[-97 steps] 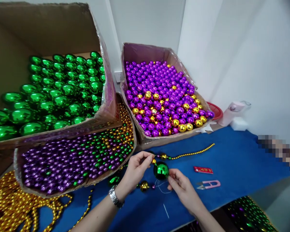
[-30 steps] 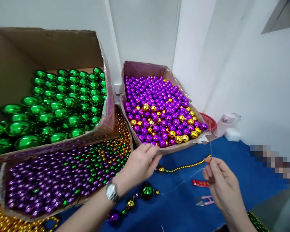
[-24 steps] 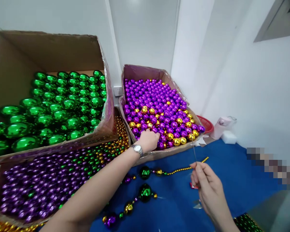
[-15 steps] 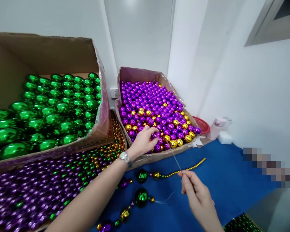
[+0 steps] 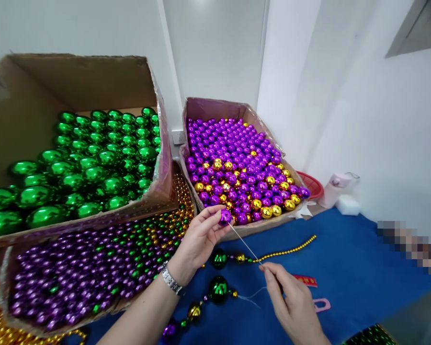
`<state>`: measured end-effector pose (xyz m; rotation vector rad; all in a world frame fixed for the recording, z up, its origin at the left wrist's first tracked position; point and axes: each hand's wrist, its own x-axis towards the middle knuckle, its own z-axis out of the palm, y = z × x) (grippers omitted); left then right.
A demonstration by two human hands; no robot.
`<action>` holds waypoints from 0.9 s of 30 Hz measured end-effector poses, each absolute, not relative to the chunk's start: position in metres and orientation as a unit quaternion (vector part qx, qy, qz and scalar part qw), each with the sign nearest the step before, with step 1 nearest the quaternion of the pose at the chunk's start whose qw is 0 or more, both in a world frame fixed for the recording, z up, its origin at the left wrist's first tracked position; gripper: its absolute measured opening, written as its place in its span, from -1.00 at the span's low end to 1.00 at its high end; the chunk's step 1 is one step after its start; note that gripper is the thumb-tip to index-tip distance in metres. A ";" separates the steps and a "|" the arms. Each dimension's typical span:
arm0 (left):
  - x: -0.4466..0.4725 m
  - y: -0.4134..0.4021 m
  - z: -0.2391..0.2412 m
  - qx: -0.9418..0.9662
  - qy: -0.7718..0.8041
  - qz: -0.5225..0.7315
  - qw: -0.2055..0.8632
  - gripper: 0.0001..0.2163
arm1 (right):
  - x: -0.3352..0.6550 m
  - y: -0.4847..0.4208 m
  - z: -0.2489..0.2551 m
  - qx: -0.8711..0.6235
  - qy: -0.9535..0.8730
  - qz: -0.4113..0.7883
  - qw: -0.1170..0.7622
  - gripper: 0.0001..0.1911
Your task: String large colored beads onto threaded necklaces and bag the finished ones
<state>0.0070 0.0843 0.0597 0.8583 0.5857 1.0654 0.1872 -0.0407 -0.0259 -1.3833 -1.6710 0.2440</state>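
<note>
Pinched in the fingers of my left hand (image 5: 203, 235) is a shiny purple bead (image 5: 225, 217), just over the front edge of the bead box. My right hand (image 5: 292, 299) grips a long thin needle (image 5: 244, 244) whose far tip meets the bead; whether it is inside the hole I cannot tell. Below my hands lies a strung row with a large green bead (image 5: 219, 290), smaller beads and a loose clear thread (image 5: 251, 301). Behind it rests another row with a green bead (image 5: 219, 258) and a tail of small gold beads (image 5: 287, 252).
Purple and gold beads fill a cardboard box (image 5: 215, 103) ahead. To its left a taller box (image 5: 93, 81) holds large green balls, with a tray of small purple beads (image 5: 68, 273) below. A red label (image 5: 306, 281) and pink tool (image 5: 322, 304) lie on the blue cloth (image 5: 355, 258).
My left hand has come back from the beads in the box and now holds a purple bead at the needle's tip. The view has shifted a little leftward.
</note>
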 end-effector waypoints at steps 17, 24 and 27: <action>0.017 0.059 0.054 0.575 0.316 0.508 0.559 -0.64 | 0.181 -0.038 -0.023 -0.564 -0.683 0.078 0.458 -0.78; 0.013 0.039 0.036 0.537 0.328 0.505 0.591 -0.59 | 0.176 -0.039 -0.034 -0.547 -0.706 0.068 0.445 -0.78; 0.006 0.029 0.026 0.533 0.323 0.506 0.596 -0.38 | 0.173 -0.039 -0.036 -0.536 -0.717 0.098 0.435 -0.78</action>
